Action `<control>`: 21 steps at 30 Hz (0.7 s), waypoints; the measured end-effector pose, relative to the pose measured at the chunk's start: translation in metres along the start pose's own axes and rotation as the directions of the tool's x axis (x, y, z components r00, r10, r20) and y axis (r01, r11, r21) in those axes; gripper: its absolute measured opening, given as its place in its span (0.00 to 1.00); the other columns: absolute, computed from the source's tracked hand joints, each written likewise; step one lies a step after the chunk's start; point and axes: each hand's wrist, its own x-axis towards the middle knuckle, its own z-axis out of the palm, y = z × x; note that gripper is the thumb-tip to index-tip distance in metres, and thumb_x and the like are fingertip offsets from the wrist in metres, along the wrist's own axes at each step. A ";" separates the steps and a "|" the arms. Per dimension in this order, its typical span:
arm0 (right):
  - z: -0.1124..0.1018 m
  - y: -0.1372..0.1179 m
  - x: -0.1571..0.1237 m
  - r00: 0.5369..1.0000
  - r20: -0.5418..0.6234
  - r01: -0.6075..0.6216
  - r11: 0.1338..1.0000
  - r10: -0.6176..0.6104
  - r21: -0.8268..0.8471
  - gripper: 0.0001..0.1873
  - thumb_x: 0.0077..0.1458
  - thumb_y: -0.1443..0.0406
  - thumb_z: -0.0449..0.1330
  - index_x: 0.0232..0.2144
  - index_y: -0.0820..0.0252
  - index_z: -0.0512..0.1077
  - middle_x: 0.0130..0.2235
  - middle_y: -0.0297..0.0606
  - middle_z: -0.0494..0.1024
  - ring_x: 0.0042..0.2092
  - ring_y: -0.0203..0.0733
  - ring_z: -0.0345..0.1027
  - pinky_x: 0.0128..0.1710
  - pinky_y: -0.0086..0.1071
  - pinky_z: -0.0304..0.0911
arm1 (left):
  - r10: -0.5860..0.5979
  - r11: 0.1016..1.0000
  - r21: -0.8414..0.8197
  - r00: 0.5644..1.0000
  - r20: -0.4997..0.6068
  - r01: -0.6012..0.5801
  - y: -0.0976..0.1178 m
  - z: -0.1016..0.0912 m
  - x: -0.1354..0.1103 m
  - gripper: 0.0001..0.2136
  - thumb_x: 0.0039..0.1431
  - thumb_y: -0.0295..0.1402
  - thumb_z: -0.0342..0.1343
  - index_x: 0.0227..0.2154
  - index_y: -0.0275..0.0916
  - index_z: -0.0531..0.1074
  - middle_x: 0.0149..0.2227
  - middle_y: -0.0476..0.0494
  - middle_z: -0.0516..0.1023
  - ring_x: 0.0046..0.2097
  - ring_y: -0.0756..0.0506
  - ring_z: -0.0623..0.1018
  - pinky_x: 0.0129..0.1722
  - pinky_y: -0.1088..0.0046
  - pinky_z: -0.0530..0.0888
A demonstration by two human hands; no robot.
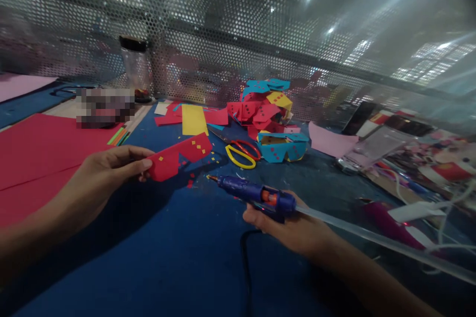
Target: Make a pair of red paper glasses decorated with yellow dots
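My left hand (115,168) pinches the left end of a red paper glasses cutout (167,163), which carries small yellow squares, most of them on its right half. In my right hand (286,223) is a blue hot glue gun (241,188), with a long clear glue stick (357,230) running out of its back. The gun's tip points left and has a bit of yellow at its end, just apart from the red cutout. Small yellow and red paper bits (190,181) lie scattered on the blue table (178,257) around the cutout.
Scissors (241,153) with red and yellow handles lie beyond the gun. Behind are blue paper glasses (282,147), a pile of folded paper pieces (256,111) and a yellow strip (194,120). Red sheets (40,148) and a jar (137,69) stand left; cables and a phone-like object are right.
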 end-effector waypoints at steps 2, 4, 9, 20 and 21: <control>0.002 -0.006 -0.001 0.999 0.020 0.039 0.998 -0.040 0.055 0.19 0.57 0.48 0.60 0.27 0.54 0.67 0.24 0.31 0.71 0.25 0.37 0.66 0.23 0.29 0.60 | 0.015 1.000 0.006 0.999 0.028 -0.015 -0.002 0.000 -0.001 0.12 0.53 0.43 0.66 0.37 0.43 0.80 0.31 0.50 0.78 0.35 0.48 0.72 0.36 0.74 0.68; 0.003 -0.014 0.001 0.994 0.028 0.105 0.992 -0.108 0.069 0.19 0.58 0.49 0.61 0.26 0.55 0.65 0.23 0.29 0.67 0.25 0.35 0.61 0.23 0.28 0.56 | 0.039 0.999 0.021 0.998 0.048 -0.040 -0.003 0.000 -0.001 0.11 0.55 0.43 0.65 0.37 0.44 0.80 0.31 0.50 0.78 0.36 0.47 0.73 0.36 0.74 0.69; 0.013 -0.030 0.007 0.925 0.015 0.380 0.925 -0.380 -0.027 0.17 0.62 0.56 0.59 0.26 0.56 0.62 0.25 0.28 0.66 0.24 0.32 0.57 0.25 0.27 0.53 | 0.036 0.993 0.105 0.996 0.085 -0.045 -0.002 0.002 -0.003 0.12 0.58 0.44 0.62 0.40 0.45 0.79 0.34 0.49 0.81 0.37 0.45 0.76 0.39 0.71 0.70; 0.044 -0.009 0.018 0.810 0.000 0.561 0.773 -0.587 -0.296 0.09 0.54 0.68 0.63 0.36 0.55 0.67 0.32 0.32 0.75 0.32 0.38 0.68 0.33 0.29 0.55 | 0.069 0.995 0.057 0.991 0.116 -0.076 0.002 0.009 -0.008 0.13 0.55 0.44 0.62 0.38 0.41 0.78 0.32 0.47 0.82 0.34 0.44 0.77 0.36 0.69 0.71; 0.043 -0.010 0.018 0.810 0.009 0.563 0.774 -0.586 -0.290 0.09 0.54 0.69 0.62 0.36 0.55 0.67 0.32 0.32 0.75 0.33 0.38 0.69 0.33 0.29 0.55 | 0.067 0.996 0.058 0.991 0.118 -0.075 0.002 0.009 -0.008 0.13 0.55 0.45 0.62 0.38 0.41 0.78 0.32 0.47 0.82 0.35 0.44 0.77 0.36 0.69 0.71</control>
